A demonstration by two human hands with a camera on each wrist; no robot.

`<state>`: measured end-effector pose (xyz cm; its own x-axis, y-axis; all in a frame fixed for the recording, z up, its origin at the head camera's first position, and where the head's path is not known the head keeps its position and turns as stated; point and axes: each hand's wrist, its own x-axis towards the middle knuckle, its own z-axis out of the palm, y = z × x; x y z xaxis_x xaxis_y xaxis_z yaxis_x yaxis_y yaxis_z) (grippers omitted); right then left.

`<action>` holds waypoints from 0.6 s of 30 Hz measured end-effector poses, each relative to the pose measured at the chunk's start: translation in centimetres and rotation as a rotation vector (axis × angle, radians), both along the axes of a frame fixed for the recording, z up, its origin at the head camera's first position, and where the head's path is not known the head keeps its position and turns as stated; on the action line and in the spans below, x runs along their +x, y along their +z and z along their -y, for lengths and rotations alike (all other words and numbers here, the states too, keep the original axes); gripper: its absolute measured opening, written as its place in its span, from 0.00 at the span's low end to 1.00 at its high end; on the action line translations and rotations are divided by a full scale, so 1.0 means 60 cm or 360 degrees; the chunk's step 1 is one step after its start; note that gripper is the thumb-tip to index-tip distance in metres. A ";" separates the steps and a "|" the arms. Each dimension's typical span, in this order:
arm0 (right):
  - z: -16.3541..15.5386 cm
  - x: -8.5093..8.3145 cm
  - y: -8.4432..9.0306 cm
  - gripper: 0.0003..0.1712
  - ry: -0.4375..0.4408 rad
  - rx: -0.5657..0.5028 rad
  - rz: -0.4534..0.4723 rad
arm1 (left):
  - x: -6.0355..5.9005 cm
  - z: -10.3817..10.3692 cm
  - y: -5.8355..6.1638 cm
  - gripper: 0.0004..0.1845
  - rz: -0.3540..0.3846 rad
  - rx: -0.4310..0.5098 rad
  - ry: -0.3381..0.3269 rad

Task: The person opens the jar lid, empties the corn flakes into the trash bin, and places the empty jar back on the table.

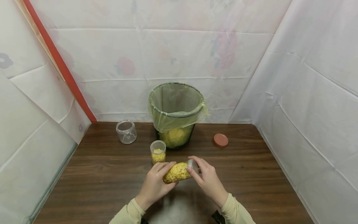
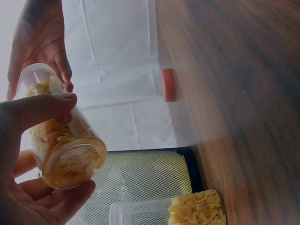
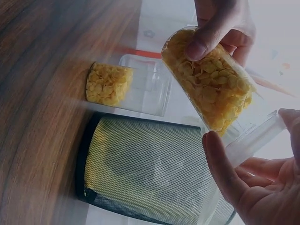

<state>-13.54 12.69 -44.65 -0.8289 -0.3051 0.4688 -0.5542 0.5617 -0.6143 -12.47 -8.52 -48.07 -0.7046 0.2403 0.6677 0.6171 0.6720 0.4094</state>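
Above the table's front middle, both hands hold a clear jar packed with yellow flakes, lying tilted on its side. My left hand wraps the jar's body, thumb on top. My right hand pinches the clear lid at the jar's mouth end, thumb below it. Just behind stands a small open jar, partly filled with the same flakes.
A black mesh wastebasket with a green liner stands at the back centre, yellow flakes showing in its bottom. An empty clear jar sits back left. A red-brown lid lies back right. White sheeting walls in the wooden table.
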 end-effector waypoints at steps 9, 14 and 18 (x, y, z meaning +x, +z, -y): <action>-0.001 -0.001 0.000 0.19 0.0073 0.0034 -0.0013 | -0.002 0.003 0.003 0.36 -0.0046 0.0021 -0.0020; -0.005 -0.002 -0.003 0.20 0.0125 0.0027 -0.0033 | 0.000 0.004 0.006 0.35 0.0000 0.0023 0.0008; -0.010 -0.003 -0.005 0.21 0.0172 0.0029 -0.0043 | -0.001 0.003 0.006 0.36 -0.0028 0.0033 0.0010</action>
<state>-13.71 13.29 -44.94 -0.7778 -0.4005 0.4843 -0.6284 0.5087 -0.5885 -12.51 -8.70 -47.72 -0.6942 0.2218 0.6847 0.6201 0.6674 0.4124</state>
